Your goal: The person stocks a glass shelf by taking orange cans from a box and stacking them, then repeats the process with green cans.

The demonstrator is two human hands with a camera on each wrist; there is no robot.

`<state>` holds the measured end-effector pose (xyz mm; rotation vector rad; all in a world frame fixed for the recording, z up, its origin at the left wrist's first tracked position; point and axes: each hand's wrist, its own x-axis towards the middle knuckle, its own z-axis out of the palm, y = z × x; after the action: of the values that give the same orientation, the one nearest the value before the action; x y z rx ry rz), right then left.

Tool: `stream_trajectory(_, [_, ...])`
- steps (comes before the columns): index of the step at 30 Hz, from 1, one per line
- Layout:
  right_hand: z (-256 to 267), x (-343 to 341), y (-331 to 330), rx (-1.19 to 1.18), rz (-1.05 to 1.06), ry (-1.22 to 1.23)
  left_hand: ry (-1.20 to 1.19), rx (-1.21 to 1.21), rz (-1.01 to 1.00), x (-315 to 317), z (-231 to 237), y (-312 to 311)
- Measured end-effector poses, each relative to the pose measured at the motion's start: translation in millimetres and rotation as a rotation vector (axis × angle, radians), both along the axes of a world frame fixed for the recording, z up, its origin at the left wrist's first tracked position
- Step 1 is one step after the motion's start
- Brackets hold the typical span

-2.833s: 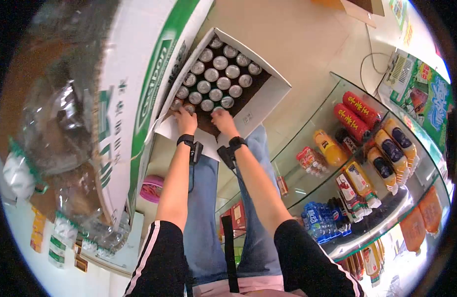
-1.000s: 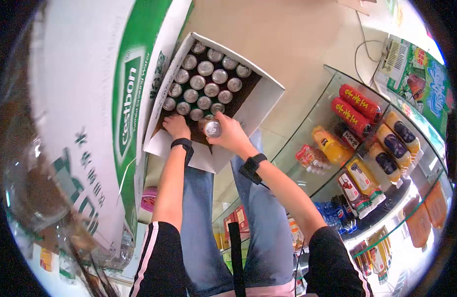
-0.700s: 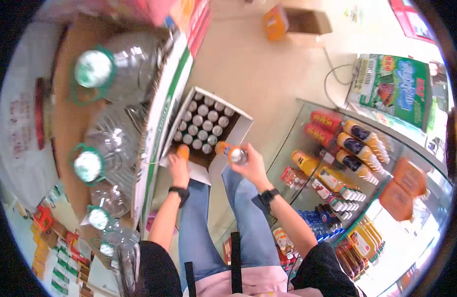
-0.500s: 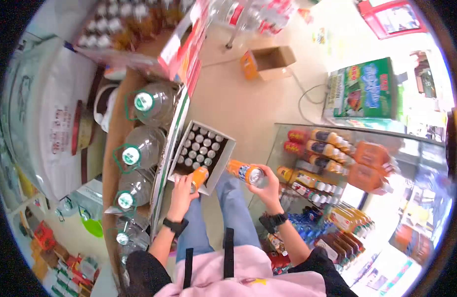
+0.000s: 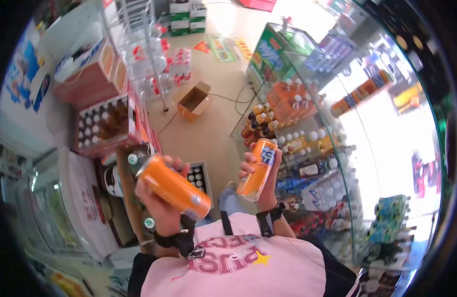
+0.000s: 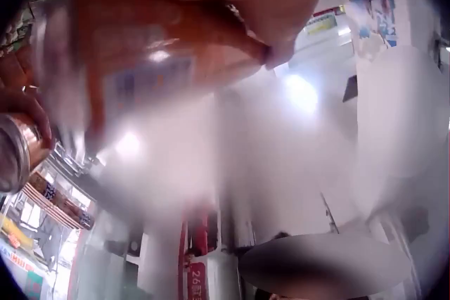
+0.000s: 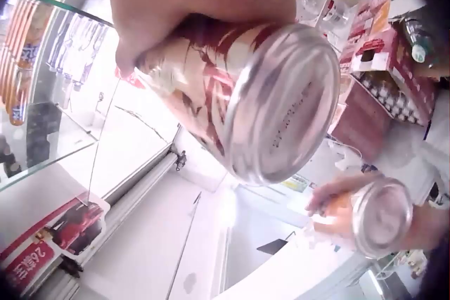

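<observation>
The head view shows the left hand (image 5: 158, 209) with its grip wrapped round one orange cylindrical metal drink can (image 5: 175, 187), no wider than the can's body; it is tilted, one end towards the lower right. It appears in front of the left side of an open white cardboard carton (image 5: 207, 179), hiding part of it. The right hand (image 5: 271, 182) has its fingers curled round a second orange metal can with dark-blue lettering (image 5: 258, 169), which leans slightly and appears to the right of the carton. In the right wrist view that can's silver end faces the camera; the left wrist view is blurred.

The two held cans are well apart, with the carton's right wall and pale floor (image 5: 213, 143) seen between them. Beyond the carton, this floor runs up to an open brown cardboard box (image 5: 191, 110). To the carton's right stands the edge of a glass display shelf (image 5: 237, 141) loaded with bottles; to its left, a red-sided carton of white-capped bottles (image 5: 104, 123).

Counted: two hands, two held cans, one white carton, one brown box. The silver-topped cans inside the white carton (image 5: 195, 174) are partly covered, so their number cannot be told.
</observation>
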<state>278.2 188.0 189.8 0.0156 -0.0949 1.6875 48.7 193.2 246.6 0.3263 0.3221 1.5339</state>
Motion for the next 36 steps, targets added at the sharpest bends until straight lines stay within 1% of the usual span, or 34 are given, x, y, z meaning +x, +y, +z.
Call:
stream_trajectory(1, [5,-4,-10,-0.074,0.010,-0.040,0.015,0.017,-0.037,4,-2,0])
stream_trajectory(3, [15,-4,-25,-0.052,-0.050,-0.042,-0.067,0.030,-0.466,20,-26,7])
stream_trajectory(4, [25,-4,-34,-0.096,-0.081,-0.128,-0.056,0.038,-0.512,32,-33,3])
stream_trajectory(5, [34,-3,-45,-0.146,-0.118,-0.211,-0.171,-0.105,-0.586,47,-40,-7])
stream_trajectory(6, [41,-1,-55,-0.195,-0.201,-0.284,-0.278,-0.251,-0.661,59,-45,-15])
stream_trajectory(7, [44,3,-66,-0.184,-0.263,-0.271,-0.260,-0.242,-0.723,67,-49,-20])
stream_trajectory(9, [48,16,-90,-0.157,-0.386,-0.477,-0.482,-0.330,-0.888,84,-52,-25])
stream_trajectory(10, [44,26,-104,-0.091,-0.401,-0.452,-0.499,-0.362,-0.939,89,-42,-26])
stream_trajectory(11, [44,35,-118,-0.083,-0.450,-0.449,-0.485,-0.358,-0.987,95,-34,-23])
stream_trajectory(13, [44,47,-138,-0.161,-0.556,-0.489,-0.305,-0.225,-1.026,101,-21,-13])
stream_trajectory(14, [46,53,-146,-0.170,-0.619,-0.459,-0.254,-0.247,-0.983,107,-13,-12])
stream_trajectory(15, [48,61,-153,-0.158,-0.640,-0.451,-0.243,-0.235,-1.002,114,-11,-9])
stream_trajectory(17, [55,77,-168,-0.142,-0.723,-0.365,-0.107,-0.075,-0.847,125,-11,-9])
stream_trajectory(18, [60,85,-173,-0.166,-0.756,-0.392,-0.029,-0.020,-0.824,131,-12,-10])
stream_trajectory(19, [64,92,-178,-0.160,-0.764,-0.391,-0.028,-0.012,-0.830,138,-11,-13])
stream_trajectory(21, [67,107,-193,-0.132,-0.796,-0.363,0.101,-0.021,-0.733,156,-7,-22])
stream_trajectory(22, [69,113,-203,-0.144,-0.827,-0.424,0.104,-0.008,-0.746,167,-12,-25])
stream_trajectory(23, [73,120,-214,-0.135,-0.853,-0.418,0.109,0.008,-0.770,180,-9,-30])
stream_trajectory(25, [81,130,-239,-0.134,-0.885,-0.552,0.148,0.042,-0.766,206,-2,-41])
stream_trajectory(27, [84,143,-256,-0.126,-0.954,-0.565,0.186,0.074,-0.784,231,5,-51])
stream_trajectory(29, [80,154,-274,-0.084,-0.975,-0.601,0.388,0.365,-0.693,258,24,-63])
stream_trajectory(30, [84,159,-282,-0.091,-0.980,-0.635,0.411,0.384,-0.625,271,33,-71])
stream_trajectory(31, [88,163,-289,-0.103,-0.986,-0.616,0.429,0.381,-0.638,285,44,-77])
stream_trajectory(33, [95,177,-299,-0.104,-0.986,-0.729,0.536,0.688,-0.428,316,63,-87])
stream_trajectory(34, [94,186,-303,-0.092,-0.964,-0.773,0.550,0.687,-0.433,330,64,-86])
stream_trajectory(36, [93,198,-310,-0.082,-0.934,-0.762,0.666,0.907,-0.229,354,64,-78])
